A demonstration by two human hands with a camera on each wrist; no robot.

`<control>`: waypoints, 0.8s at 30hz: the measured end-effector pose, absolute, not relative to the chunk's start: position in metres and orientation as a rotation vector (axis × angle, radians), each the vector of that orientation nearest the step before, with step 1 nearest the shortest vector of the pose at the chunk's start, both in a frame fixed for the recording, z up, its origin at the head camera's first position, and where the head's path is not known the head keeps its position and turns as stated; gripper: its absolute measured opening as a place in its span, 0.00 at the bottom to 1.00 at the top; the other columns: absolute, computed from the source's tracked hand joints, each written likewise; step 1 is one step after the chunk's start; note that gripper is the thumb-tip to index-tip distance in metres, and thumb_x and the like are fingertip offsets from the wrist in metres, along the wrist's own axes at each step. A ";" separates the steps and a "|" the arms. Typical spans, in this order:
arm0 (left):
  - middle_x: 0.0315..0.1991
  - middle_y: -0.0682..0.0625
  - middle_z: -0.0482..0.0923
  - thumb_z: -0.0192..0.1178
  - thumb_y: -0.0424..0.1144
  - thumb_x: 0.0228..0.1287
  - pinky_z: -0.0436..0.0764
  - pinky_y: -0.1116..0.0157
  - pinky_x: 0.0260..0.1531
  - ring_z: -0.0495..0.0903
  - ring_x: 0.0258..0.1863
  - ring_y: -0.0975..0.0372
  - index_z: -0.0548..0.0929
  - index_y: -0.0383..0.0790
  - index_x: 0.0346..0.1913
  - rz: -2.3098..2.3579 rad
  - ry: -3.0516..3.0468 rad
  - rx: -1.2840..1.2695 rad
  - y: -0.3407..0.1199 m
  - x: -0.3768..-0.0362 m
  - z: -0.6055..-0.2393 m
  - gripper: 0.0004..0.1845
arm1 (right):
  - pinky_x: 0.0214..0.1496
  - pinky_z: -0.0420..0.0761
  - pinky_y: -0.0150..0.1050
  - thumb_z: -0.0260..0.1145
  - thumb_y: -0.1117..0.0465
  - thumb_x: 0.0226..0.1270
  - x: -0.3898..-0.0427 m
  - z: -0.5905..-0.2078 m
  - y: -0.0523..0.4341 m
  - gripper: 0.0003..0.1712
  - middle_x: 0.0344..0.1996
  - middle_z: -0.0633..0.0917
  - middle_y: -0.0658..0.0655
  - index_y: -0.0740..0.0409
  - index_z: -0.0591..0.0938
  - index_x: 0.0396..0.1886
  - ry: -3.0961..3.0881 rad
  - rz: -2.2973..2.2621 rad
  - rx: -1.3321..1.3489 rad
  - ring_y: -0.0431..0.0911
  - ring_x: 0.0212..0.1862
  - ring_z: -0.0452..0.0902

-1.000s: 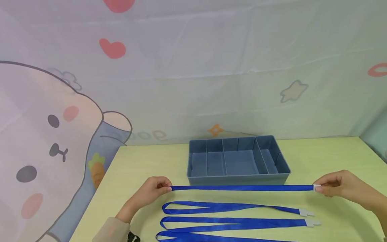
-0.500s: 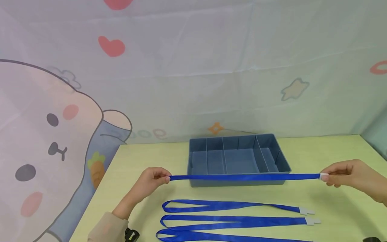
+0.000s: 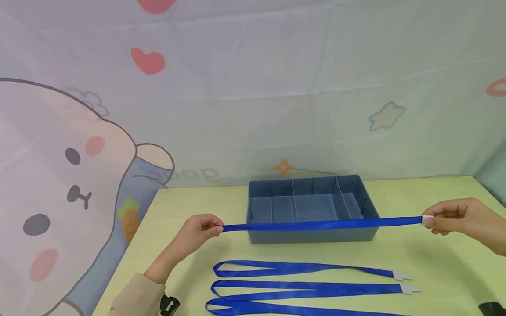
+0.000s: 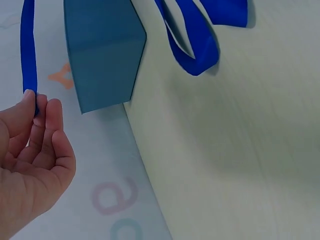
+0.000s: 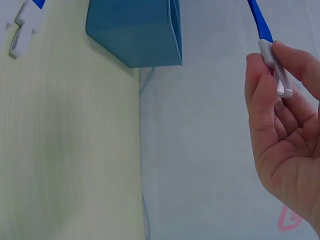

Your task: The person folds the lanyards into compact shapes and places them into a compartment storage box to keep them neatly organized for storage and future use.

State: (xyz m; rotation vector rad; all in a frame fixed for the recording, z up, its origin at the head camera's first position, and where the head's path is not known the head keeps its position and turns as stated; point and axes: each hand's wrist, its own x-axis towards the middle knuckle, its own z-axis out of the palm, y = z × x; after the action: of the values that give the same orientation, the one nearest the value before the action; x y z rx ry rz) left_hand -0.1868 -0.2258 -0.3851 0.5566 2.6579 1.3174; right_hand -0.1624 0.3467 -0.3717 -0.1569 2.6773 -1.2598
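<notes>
Yellow table (image 3: 201, 199) carries lanyards (image 3: 356, 289) before printed backdrop (image 3: 253, 74).

Satiny cloth lanyard (image 3: 316, 225), smooth plastic clip (image 5: 270, 57) — matt plastic tray (image 3: 310, 236), creased cloth backdrop (image 3: 253, 118)

The left sleeve (image 3: 137, 296) is beige, with black camera hardware (image 3: 173, 307) worn at each wrist

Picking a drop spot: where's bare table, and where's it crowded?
Bare: table left and right of the tray, back to the backdrop; also a narrow band between the tray and the nearest lying strap.
Crowded: front middle, at least three straps. The held strap spans left hand to right hand, blocking passage there.
</notes>
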 end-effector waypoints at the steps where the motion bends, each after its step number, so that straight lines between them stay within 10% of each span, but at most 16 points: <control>1: 0.33 0.50 0.80 0.59 0.35 0.64 0.78 0.65 0.35 0.77 0.32 0.59 0.82 0.37 0.39 1.319 2.658 0.554 -0.226 -0.187 -0.383 0.06 | 0.31 0.79 0.36 0.61 0.60 0.66 -0.162 -0.371 0.346 0.13 0.26 0.84 0.50 0.67 0.81 0.40 2.678 -1.262 -0.158 0.45 0.28 0.78; 24: 0.34 0.47 0.79 0.57 0.38 0.66 0.75 0.60 0.46 0.77 0.38 0.56 0.81 0.32 0.43 1.444 2.424 0.462 -0.206 -0.178 -0.343 0.12 | 0.29 0.76 0.33 0.62 0.56 0.67 -0.161 -0.347 0.333 0.18 0.25 0.83 0.49 0.67 0.81 0.44 2.883 -1.223 -0.104 0.42 0.28 0.76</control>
State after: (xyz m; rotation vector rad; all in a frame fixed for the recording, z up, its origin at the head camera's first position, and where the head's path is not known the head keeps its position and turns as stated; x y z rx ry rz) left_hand -0.1779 -0.2057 -0.3435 0.4617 2.4237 1.4443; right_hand -0.1607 0.3332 -0.3467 -0.1043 2.8835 -1.2234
